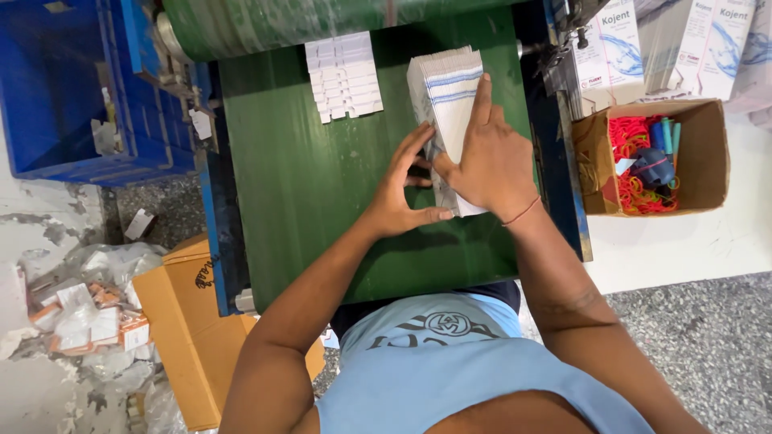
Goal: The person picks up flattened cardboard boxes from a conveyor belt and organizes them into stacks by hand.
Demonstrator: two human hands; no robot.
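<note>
While two hands press one stack, a second stack waits beyond the fingertips.
On the green table, the right hand lies flat over the fanned stack of flat white cartons, fingers together; the left hand braces its near end, fingers spread. Beyond the left hand lies a smaller white stack, with smooth bare green between. Right of the right hand, past the table edge, one cardboard box holds red rubber bands.

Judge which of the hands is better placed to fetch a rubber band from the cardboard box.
Probably the right hand: it lies on the stack of flat cartons, nearest the cardboard box of rubber bands. The left hand is farther away.
</note>
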